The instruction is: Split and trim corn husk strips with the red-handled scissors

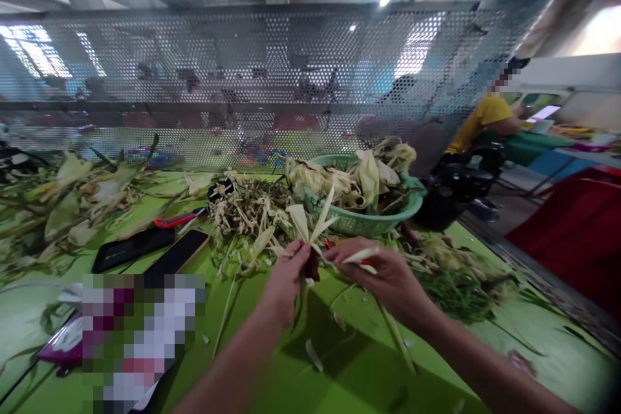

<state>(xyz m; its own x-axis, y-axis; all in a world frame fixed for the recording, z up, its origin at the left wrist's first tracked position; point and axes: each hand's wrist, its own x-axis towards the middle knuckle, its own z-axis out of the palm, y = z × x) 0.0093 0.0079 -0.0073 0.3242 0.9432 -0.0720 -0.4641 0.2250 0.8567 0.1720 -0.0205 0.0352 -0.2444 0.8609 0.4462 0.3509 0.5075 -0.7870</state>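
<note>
My left hand is closed in a pinch around the base of a pale corn husk piece, whose strips fan upward like petals. Close beside it, my right hand is closed on a slim red tool, mostly hidden by the fingers. A pale husk strip also shows in that hand. Both hands are above the green table, in front of a pile of shredded husk and a green plastic basket with dried husks in it.
Left lie a red cutter knife, a black phone-like case, a phone and a heap of husk leaves. Green fibres lie right. Behind stands a perforated metal screen; a person in yellow sits far right.
</note>
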